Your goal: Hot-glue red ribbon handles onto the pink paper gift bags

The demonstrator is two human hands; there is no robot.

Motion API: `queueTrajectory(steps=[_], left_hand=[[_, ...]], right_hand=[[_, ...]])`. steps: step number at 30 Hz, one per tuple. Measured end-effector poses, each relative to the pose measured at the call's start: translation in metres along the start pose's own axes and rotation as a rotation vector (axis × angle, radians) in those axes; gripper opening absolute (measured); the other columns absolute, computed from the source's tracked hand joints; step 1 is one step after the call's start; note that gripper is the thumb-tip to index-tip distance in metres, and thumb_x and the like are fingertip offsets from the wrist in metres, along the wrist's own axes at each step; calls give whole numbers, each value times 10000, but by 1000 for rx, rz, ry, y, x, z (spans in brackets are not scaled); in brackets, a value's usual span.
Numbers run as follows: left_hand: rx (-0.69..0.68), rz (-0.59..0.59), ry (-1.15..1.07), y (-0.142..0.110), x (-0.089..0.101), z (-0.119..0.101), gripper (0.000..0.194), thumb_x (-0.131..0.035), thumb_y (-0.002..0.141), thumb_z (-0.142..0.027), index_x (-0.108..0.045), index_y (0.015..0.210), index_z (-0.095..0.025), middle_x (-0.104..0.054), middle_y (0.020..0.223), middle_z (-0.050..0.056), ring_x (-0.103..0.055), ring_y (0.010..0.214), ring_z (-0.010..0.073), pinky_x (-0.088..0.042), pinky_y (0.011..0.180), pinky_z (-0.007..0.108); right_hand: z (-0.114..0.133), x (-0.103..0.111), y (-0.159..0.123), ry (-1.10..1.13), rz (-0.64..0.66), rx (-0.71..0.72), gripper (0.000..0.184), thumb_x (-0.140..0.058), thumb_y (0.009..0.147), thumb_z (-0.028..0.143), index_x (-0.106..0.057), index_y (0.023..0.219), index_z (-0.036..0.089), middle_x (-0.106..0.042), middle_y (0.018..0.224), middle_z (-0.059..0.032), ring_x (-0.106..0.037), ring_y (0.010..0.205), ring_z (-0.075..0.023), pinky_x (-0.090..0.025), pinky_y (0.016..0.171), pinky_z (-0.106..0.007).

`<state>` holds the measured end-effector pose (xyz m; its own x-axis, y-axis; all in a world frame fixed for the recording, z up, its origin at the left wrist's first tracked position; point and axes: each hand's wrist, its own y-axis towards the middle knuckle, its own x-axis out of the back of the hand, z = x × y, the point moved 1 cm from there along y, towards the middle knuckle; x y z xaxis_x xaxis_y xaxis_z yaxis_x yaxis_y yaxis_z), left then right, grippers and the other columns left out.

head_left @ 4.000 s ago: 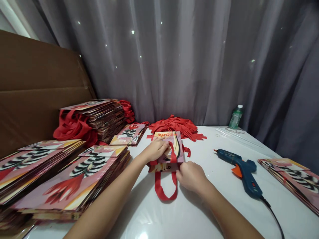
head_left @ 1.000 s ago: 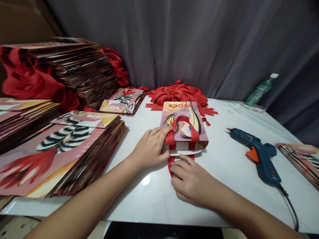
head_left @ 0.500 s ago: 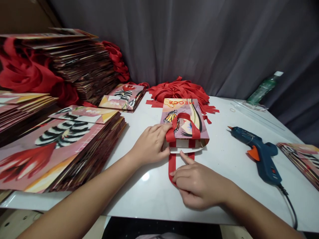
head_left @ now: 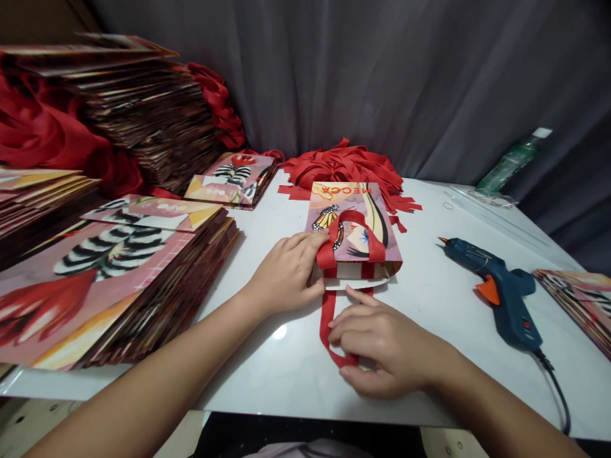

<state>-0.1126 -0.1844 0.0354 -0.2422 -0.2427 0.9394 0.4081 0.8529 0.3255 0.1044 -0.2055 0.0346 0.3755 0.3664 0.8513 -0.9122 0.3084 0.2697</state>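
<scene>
Your small paper bag (head_left: 356, 226) lies flat mid-counter (head_left: 429, 318), long axis running away from you, mouth toward you. Bare counter lies right of it, before the glue gun (head_left: 496, 289). Your left hand (head_left: 286, 273) pinches its near-left corner; your right hand (head_left: 382, 343) curls closed on the lower ribbon handle (head_left: 328, 318).

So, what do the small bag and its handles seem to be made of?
Bag: likely printed paper, slightly glossy, with sharp flat creases and a white inner face at the mouth. Handles: probably red woven ribbon, matte; they lie flat and bend limply.
</scene>
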Motion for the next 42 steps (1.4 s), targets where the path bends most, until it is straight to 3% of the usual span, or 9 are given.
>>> queueTrajectory(steps=[4, 8, 11, 15, 23, 28, 32, 39, 42], left_hand=[[0, -19, -12, 0, 0, 1, 615, -556, 799, -286, -386, 1373, -147, -544, 1383, 133, -500, 1261, 300, -420, 1023, 438], [-6, -25, -4, 0, -1, 2, 624, -560, 788, -276, -391, 1372, -138, -550, 1380, 133, -507, 1253, 306, -420, 1023, 440], [-3, -24, -7, 0, -1, 2, 625, -555, 787, -279, -393, 1375, -140, -550, 1386, 131, -509, 1253, 311, -419, 1022, 450], [10, -12, -17, 1, -1, 2, 618, -537, 797, -283, -390, 1383, -151, -536, 1403, 130, -504, 1259, 317, -418, 1021, 465], [12, -15, -32, 2, -1, 1, 616, -551, 783, -278, -404, 1370, -159, -547, 1383, 133, -508, 1252, 320, -419, 1015, 456], [7, -6, -4, 2, 0, 1, 604, -545, 795, -289, -404, 1363, -138, -552, 1374, 142, -510, 1248, 314, -426, 998, 441], [4, -4, 9, 2, 0, 1, 612, -542, 798, -292, -401, 1369, -127, -554, 1369, 146, -512, 1243, 316, -428, 987, 438], [-5, -7, -3, 1, -1, 1, 614, -539, 808, -311, -394, 1378, -133, -555, 1370, 135, -498, 1264, 304, -415, 1008, 424], [-4, -10, -22, 0, -1, 0, 618, -542, 804, -306, -389, 1380, -141, -540, 1388, 139, -481, 1288, 307, -400, 1026, 428]], right_hand=[[0, 11, -7, -136, -37, -149, 327, -473, 952, 361, -683, 798, 163, -721, 765, -88, -682, 757, -222, -539, 774, -378], [0, 4, -24, -389, -33, -291, 506, -450, 977, 451, -677, 1170, 42, -685, 1184, -217, -660, 1098, -330, -561, 887, -448], [-2, -9, -37, -448, 30, -316, 596, -433, 979, 485, -611, 1277, -1, -597, 1306, -220, -611, 1187, -324, -547, 963, -441], [-1, -13, -50, -426, 37, -302, 555, -407, 993, 458, -646, 1243, 24, -604, 1301, -191, -611, 1183, -324, -544, 975, -468], [0, 1, -53, -369, -33, -324, 458, -399, 995, 378, -714, 1135, 77, -670, 1223, -161, -667, 1103, -305, -556, 951, -495], [-7, -1, -48, -350, 22, -390, 497, -435, 973, 350, -604, 1291, 8, -577, 1337, -200, -575, 1227, -339, -534, 981, -500], [-9, -6, -48, -334, 57, -407, 501, -438, 969, 352, -608, 1287, 4, -575, 1337, -206, -586, 1216, -333, -536, 984, -474], [-2, 8, -39, -358, -175, -271, 389, -442, 981, 312, -681, 1163, 65, -714, 1127, -187, -688, 992, -301, -594, 830, -468], [-5, 19, -19, -285, -128, -235, 402, -453, 986, 315, -609, 1263, 69, -664, 1236, -180, -626, 1128, -272, -538, 952, -427]])
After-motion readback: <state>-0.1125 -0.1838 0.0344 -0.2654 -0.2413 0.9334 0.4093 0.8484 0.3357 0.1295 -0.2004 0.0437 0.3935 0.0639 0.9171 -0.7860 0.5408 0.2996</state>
